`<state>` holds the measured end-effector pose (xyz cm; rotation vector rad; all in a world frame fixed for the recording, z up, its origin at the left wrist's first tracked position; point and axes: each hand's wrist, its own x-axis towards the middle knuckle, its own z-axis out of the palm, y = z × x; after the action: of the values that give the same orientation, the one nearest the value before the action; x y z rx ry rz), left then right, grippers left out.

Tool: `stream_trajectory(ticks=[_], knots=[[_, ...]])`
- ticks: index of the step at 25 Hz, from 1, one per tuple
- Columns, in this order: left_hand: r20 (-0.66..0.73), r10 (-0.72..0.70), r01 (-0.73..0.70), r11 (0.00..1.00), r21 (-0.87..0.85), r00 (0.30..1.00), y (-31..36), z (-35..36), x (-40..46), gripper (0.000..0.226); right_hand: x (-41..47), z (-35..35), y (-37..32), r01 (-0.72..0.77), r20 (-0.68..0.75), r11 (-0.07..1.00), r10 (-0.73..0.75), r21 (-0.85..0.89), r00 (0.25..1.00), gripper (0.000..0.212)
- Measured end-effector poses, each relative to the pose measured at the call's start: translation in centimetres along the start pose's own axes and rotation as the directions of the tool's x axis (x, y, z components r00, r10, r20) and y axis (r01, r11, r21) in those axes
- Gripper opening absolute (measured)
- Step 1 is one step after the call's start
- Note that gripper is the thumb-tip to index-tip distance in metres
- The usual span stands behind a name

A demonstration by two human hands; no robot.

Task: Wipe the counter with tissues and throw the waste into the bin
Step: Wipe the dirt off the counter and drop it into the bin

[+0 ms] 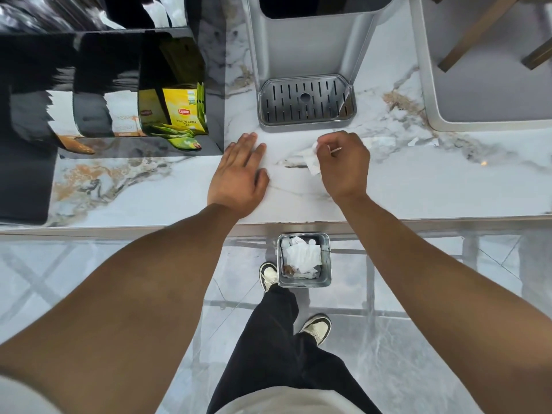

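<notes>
The marble counter [149, 186] is mid-wipe, the bin [304, 259] waiting on the floor just below its edge. The left hand [239, 174] is laid flat, released; the right hand [343, 162] is clenched on a tissue [312, 162], perhaps with scraps. A drop into the bin is called for next.

We're looking at a drinks/pantry corner, prob. an office or cafe tea station. Marble-look counter [149, 186] w/ a grey water dispenser [307, 49], its slotted drip tray [306, 100] facing us. A black organiser [35, 121] holds sachets and a Lipton Yellow Label tea box [182, 110]. Small metal bin [303, 259] of used tissues sits on the glossy tiled floor [418, 339] below the counter edge.
</notes>
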<state>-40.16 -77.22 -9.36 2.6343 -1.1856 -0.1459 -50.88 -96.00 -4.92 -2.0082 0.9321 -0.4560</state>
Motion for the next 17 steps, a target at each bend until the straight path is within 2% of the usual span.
stream_trajectory(ticks=[4, 9, 13, 17], knots=[[0.003, 0.001, -0.001, 1.0, 0.005, 1.0, -0.2, 0.2, 0.0, 0.056, -1.0, 1.3, 0.2, -0.017, 0.07, 1.0, 0.016, 0.008, 0.997, 0.013], [0.01, 0.009, -0.009, 1.0, -0.001, 1.0, -0.3, 0.2, 0.0, 0.058, -0.7, -0.2, 1.5, -0.137, -0.077, 0.983, 0.148, 0.125, 0.986, 0.02], [0.002, 0.045, -0.045, 0.998, -0.034, 0.999, -0.5, 0.2, -0.1, 0.058, -0.6, -1.5, 2.4, -0.081, -0.075, 0.994, 0.075, -0.069, 0.994, 0.021], [-0.012, 0.044, -0.045, 0.991, -0.126, 0.999, -0.7, -0.1, -0.3, 0.06, -0.7, -1.7, 2.6, -0.043, 0.048, 0.971, 0.056, -0.234, 0.997, 0.03]])
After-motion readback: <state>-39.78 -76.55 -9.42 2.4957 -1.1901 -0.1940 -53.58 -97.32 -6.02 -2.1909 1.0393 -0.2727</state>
